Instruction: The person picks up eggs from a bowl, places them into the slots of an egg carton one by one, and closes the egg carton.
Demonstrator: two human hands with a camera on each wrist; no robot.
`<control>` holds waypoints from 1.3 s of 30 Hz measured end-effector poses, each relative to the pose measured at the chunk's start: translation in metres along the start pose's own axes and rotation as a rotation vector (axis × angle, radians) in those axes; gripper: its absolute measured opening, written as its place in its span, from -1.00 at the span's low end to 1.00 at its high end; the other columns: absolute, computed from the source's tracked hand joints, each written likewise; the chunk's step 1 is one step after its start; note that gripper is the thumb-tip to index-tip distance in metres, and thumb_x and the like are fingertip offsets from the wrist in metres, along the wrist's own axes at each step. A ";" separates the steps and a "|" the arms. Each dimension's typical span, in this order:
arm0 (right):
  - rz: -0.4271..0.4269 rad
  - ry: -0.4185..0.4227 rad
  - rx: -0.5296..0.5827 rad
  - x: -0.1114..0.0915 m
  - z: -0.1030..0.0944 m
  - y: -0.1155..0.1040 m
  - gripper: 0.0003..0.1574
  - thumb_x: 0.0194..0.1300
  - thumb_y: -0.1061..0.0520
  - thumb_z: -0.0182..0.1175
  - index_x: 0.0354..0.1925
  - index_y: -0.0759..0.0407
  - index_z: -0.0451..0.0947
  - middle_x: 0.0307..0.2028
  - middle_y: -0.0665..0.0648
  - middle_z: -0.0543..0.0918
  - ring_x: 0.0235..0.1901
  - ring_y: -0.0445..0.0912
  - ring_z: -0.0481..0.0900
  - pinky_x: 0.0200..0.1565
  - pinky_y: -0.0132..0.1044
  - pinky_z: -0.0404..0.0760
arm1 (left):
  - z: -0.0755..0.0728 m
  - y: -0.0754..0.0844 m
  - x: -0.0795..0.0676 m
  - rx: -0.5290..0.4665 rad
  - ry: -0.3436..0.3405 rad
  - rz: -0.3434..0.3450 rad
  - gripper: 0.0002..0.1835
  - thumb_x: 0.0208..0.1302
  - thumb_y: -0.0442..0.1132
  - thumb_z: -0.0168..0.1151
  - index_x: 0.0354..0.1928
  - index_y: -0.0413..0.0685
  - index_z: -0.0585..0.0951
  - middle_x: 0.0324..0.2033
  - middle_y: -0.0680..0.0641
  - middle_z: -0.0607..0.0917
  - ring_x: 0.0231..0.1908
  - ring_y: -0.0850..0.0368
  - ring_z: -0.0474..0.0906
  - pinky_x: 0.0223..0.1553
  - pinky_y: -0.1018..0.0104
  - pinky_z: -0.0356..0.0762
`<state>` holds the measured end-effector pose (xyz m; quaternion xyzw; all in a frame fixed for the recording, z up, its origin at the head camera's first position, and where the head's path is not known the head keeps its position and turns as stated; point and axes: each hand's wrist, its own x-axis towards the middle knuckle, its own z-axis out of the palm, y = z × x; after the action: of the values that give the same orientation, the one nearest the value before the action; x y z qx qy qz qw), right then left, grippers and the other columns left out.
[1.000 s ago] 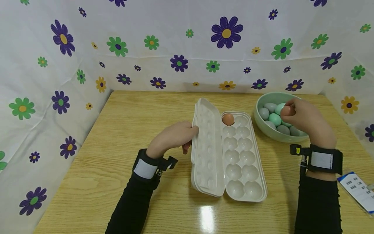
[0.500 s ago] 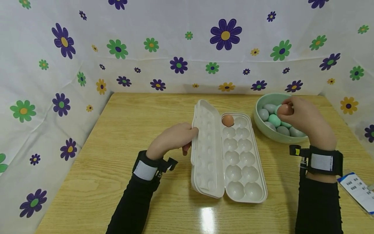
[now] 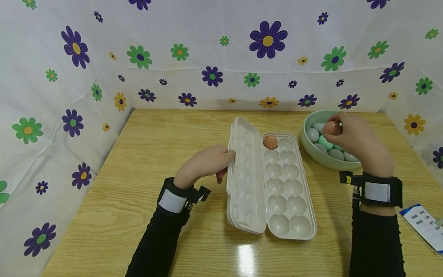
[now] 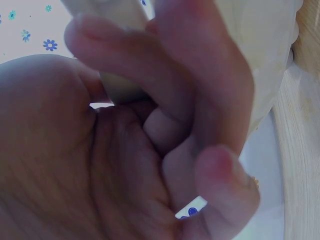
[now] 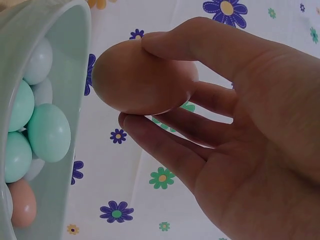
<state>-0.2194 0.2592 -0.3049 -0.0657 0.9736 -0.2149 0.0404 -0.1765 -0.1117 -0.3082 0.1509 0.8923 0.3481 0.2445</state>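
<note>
Held between thumb and fingers of my right hand (image 3: 358,136) is a brown egg (image 5: 142,77), above the pale green bowl (image 3: 306,148). Grey and mint-green eggs (image 5: 49,132) fill that bowl, and the right wrist view also shows another brown egg (image 5: 23,202) in it. My left hand (image 3: 205,161) pinches the outer edge of the raised lid (image 3: 246,181) of a white egg carton (image 3: 313,215). One brown egg (image 3: 270,142) sits in the carton's far left cup; the other cups hold nothing. Curled fingers fill most of the left wrist view.
The carton and bowl stand on a wooden table (image 3: 138,200). A white card with blue corners (image 3: 423,227) lies at the right, beyond my right forearm. Flower-printed cloth (image 3: 155,30) hangs along the back and both sides.
My right hand has moved left over the bowl, carrying the brown egg toward the carton side. The left hand and the lid stay in place.
</note>
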 end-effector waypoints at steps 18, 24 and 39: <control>-0.080 0.038 0.036 0.008 0.012 -0.014 -0.33 0.35 0.13 0.24 0.29 0.46 0.33 0.10 0.48 0.50 0.02 0.29 0.46 0.11 0.24 0.51 | 0.000 0.001 0.001 0.002 0.003 -0.006 -0.50 0.50 -0.13 -0.24 -0.58 -0.12 0.53 -0.76 0.04 0.50 -0.67 0.11 0.56 -0.50 0.34 0.40; -0.092 0.035 0.042 0.011 0.016 -0.018 -0.31 0.36 0.14 0.25 0.31 0.45 0.31 0.11 0.47 0.50 0.04 0.28 0.46 0.13 0.23 0.51 | 0.000 0.002 0.000 0.002 0.003 -0.008 -0.50 0.50 -0.13 -0.24 -0.60 -0.08 0.51 -0.76 0.04 0.49 -0.66 0.08 0.58 -0.49 0.33 0.41; -0.094 -0.015 0.036 0.021 0.027 -0.030 -0.34 0.37 0.11 0.25 0.31 0.39 0.35 0.14 0.45 0.51 0.09 0.28 0.47 0.18 0.22 0.48 | 0.000 0.005 -0.002 0.004 0.001 -0.029 -0.53 0.51 -0.13 -0.26 -0.55 -0.08 0.50 -0.74 0.04 0.50 -0.64 0.09 0.59 -0.40 0.28 0.50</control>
<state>-0.2340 0.2176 -0.3179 -0.1124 0.9650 -0.2336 0.0387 -0.1741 -0.1091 -0.3038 0.1382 0.8953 0.3429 0.2487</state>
